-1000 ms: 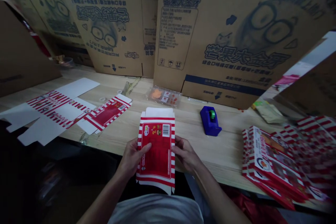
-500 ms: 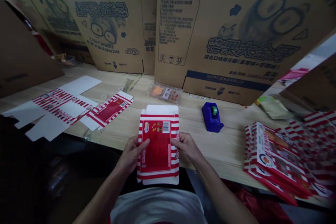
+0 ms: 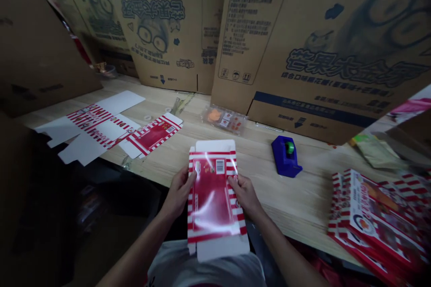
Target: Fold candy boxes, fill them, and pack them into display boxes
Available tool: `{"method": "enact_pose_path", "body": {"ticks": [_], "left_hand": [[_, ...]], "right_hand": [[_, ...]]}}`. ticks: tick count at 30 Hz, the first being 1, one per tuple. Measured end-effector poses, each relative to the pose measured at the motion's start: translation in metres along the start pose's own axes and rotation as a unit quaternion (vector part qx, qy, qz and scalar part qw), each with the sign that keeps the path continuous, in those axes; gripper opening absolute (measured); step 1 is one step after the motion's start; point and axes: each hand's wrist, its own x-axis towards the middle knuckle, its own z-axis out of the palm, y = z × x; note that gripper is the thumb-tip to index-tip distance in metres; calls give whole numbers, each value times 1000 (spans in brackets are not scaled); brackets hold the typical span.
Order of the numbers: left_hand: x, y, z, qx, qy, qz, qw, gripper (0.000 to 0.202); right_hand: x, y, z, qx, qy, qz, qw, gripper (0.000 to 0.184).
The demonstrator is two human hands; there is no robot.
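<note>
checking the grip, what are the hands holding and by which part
The left hand and right hand hold a flattened red-and-white striped carton by its two long side edges, toward its far end.

Blue tape dispenser [image 3: 286, 157] sits on wooden table [image 3: 296, 202] before cardboard cartons [image 3: 303, 54].

passable: tabletop [image 3: 310, 179] between tape dispenser [image 3: 286, 156] and box stack [image 3: 373, 219] | blocking: upright cartons [image 3: 296, 54] behind

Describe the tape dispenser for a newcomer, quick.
Find the big cartons along the back of the wooden table. Below them, between the right hand and the stack of red-striped boxes, sits the tape dispenser: the one all-blue thing there, with a green spot on top.
</note>
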Motion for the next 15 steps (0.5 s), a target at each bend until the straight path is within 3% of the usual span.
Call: {"method": "enact_pose_path", "body": {"ticks": [3, 6, 8, 12, 15], "left_hand": [[10, -5, 1, 9, 36, 45, 998, 32], [10, -16, 2, 15, 15, 51, 998, 35], [6, -21, 1, 15, -10, 55, 998, 47], [3, -22, -5, 17, -51, 19, 998, 67], [6, -22, -10, 34, -73, -27, 996, 68]], "right_hand": [[-13, 11, 4, 16, -26, 37, 999, 36], [-11, 13, 2, -1, 65, -43, 997, 31], [-2, 11, -2, -4, 105, -89, 990, 46], [11, 5, -14, -35, 61, -98, 993, 46], [13, 1, -23, -62, 59, -98, 991, 44]]}}
